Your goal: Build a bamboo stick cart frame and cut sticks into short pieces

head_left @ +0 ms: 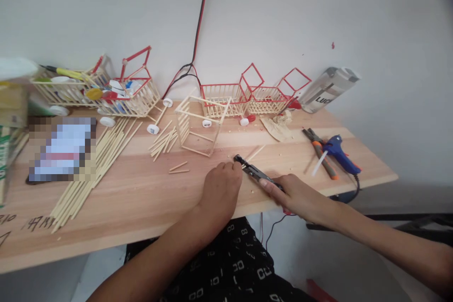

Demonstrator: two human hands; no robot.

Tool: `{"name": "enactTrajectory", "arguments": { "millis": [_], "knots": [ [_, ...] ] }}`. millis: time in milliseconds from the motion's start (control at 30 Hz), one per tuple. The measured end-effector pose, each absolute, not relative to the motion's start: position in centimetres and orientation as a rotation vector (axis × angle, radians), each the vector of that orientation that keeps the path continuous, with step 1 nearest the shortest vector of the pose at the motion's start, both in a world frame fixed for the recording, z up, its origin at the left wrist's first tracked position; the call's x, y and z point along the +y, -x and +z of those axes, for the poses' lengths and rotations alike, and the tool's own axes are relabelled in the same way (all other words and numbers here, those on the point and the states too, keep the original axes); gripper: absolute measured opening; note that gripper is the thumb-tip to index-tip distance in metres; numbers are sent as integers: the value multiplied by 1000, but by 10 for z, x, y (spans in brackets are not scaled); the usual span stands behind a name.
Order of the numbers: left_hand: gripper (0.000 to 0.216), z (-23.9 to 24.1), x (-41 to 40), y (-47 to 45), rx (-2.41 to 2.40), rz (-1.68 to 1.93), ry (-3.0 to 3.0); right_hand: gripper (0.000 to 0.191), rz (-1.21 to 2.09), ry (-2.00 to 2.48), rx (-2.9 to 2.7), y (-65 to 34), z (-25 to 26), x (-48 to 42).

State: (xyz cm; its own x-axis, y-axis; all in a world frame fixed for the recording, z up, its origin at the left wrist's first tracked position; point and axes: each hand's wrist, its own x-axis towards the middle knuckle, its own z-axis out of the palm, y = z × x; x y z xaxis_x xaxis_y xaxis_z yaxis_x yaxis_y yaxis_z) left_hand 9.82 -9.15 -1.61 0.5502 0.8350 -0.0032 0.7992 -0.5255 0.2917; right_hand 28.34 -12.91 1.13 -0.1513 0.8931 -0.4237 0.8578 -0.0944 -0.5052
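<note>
My right hand [288, 191] is closed around the handles of dark metal pliers [256, 173], whose head points up and left. Right beside that head is my left hand [222, 184], fingers curled on a thin wooden stick [257, 152] that shows past the pliers' jaws. Most of what the left fingers grip is hidden. Just behind the left hand stands an open frame of wooden sticks [196, 150], slatted on one side. Two short cut sticks [179, 170] lie to its left, near a small pile of sticks [164, 141].
Long sticks [88, 174] and a phone [63, 151] lie at left. Along the wall stand small stick carts [134, 99] with bottle-cap wheels and red-edged carts [222, 99]. At right are a blue glue gun [341, 153], orange-handled pliers [322, 155] and a clear bottle [327, 92].
</note>
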Motion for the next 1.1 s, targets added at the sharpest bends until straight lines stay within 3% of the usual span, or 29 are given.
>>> {"name": "enactTrajectory", "arguments": {
  "millis": [400,767,1100],
  "knots": [
    [25,-18,-90,-95,1360,236,-2507,55,1116,1993,-2012,-282,11,-131],
    [21,-14,-90,-37,1461,507,-2473,62,1222,1954,-1441,-303,-8,-131],
    [28,-18,-77,6,1758,514,-2388,60,1089,1543,-1150,-292,-7,-68]
  ]
}}
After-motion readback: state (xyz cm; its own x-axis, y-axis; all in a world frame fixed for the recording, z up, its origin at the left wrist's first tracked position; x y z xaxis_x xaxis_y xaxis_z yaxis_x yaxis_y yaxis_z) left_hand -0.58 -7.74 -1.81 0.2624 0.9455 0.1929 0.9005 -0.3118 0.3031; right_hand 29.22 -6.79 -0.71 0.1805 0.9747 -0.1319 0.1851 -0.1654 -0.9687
